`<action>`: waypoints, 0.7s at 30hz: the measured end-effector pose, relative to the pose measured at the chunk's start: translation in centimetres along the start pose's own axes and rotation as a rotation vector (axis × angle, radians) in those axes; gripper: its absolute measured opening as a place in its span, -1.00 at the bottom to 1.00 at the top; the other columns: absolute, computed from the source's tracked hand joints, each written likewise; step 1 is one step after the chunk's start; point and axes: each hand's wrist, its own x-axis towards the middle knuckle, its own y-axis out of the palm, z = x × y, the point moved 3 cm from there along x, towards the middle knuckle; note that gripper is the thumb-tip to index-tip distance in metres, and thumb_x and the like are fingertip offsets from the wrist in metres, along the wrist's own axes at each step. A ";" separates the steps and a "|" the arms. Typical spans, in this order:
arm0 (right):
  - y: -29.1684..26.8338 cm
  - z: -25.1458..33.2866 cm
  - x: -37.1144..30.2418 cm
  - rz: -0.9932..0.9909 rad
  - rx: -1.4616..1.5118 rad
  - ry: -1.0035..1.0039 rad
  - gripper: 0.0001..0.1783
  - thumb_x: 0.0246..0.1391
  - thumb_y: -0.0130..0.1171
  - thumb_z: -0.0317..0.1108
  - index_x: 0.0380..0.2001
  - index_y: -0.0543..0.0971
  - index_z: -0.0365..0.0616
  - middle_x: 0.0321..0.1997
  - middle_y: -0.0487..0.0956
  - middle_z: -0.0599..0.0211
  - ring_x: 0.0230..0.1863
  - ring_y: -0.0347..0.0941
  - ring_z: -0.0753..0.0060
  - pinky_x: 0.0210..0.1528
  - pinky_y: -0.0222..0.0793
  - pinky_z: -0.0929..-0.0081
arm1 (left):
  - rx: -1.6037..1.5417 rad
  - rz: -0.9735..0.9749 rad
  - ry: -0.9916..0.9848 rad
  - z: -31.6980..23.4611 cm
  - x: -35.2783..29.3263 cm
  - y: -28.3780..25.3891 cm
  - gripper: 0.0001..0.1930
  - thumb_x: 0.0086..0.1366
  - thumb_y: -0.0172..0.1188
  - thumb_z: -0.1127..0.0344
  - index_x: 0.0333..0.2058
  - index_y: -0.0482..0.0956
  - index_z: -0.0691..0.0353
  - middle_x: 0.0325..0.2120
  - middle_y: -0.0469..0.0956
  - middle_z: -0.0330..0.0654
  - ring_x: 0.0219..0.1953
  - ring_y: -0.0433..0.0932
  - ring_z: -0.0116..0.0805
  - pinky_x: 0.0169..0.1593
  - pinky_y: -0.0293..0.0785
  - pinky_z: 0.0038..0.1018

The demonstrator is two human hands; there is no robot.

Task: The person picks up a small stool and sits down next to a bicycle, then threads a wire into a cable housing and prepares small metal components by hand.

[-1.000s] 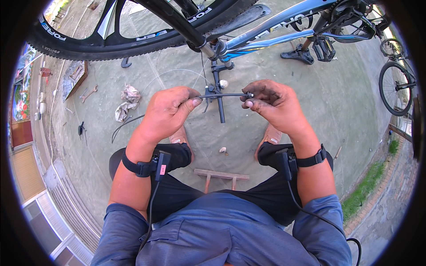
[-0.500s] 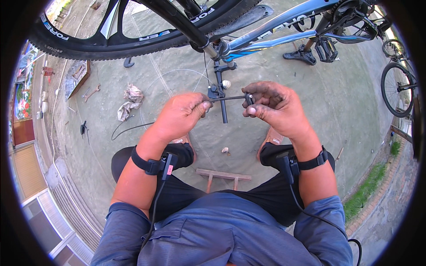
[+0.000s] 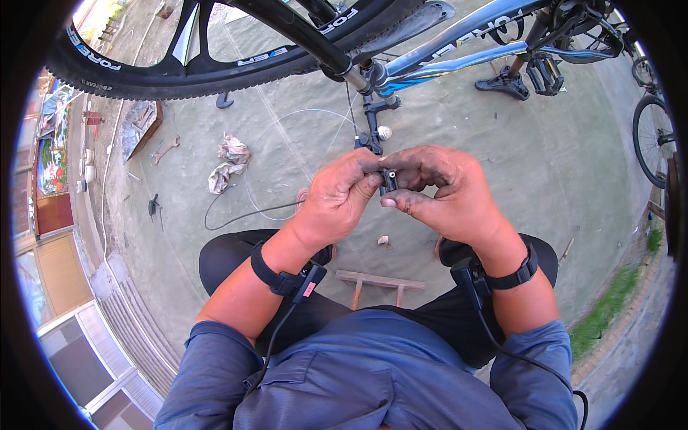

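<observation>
My left hand (image 3: 340,192) is closed in a pinch on a black cable (image 3: 254,213), whose length trails leftward behind my wrist. Thumb and fingers of my right hand (image 3: 446,183) grip a small black part (image 3: 389,180) with a pale metal end. Fingertips of both hands meet around this part, so where the cable joins it is hidden. Just beyond my hands is the handlebar (image 3: 373,122) of a blue and black bicycle (image 3: 444,61), which appears to stand upside down. My fingers are smudged with dark grime.
A crumpled rag (image 3: 229,163), a wrench (image 3: 166,150) and a metal tray (image 3: 141,129) lie on the green ground at left. A thin pale cable (image 3: 249,183) loops near the rag. Between my feet is a low wooden stand (image 3: 380,279). Another bicycle (image 3: 651,140) stands far right.
My left hand has moved right against my right hand, covering the stretch of cable that showed between them. The whole view has shifted slightly.
</observation>
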 end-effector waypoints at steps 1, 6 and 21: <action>0.2 -0.2 0.0 -0.013 -0.013 -0.015 -0.57 -0.11 0.45 -0.62 -0.08 0.66 -0.29 -0.38 0.56 0.42 -0.39 0.46 0.67 -0.35 0.46 0.63 | -0.056 0.014 -0.050 0.3 -0.3 0.2 -0.76 0.42 -0.01 0.54 -0.01 0.54 0.31 -0.22 0.53 -0.17 -0.19 0.53 -0.38 -0.08 0.46 -0.47; 0.4 0.1 0.1 -0.034 -0.078 -0.081 -0.53 -0.17 0.47 -0.61 -0.07 0.67 -0.23 -0.44 0.55 0.39 -0.43 0.46 0.63 -0.39 0.45 0.61 | -0.224 0.037 -0.113 0.9 -0.7 0.6 -0.69 0.45 -0.13 0.56 0.06 0.50 0.32 -0.10 0.51 -0.25 -0.06 0.48 -0.49 0.04 0.43 -0.50; 0.0 -0.6 -0.1 -0.039 0.079 0.037 -0.65 0.04 0.36 -0.53 -0.05 0.65 -0.26 -0.38 0.59 0.39 -0.40 0.48 0.64 -0.34 0.46 0.60 | -0.289 -0.066 -0.207 1.1 -1.0 0.8 -0.85 0.44 0.05 0.47 -0.10 0.56 0.28 -0.39 0.48 -0.32 -0.36 0.40 -0.59 -0.25 0.41 -0.56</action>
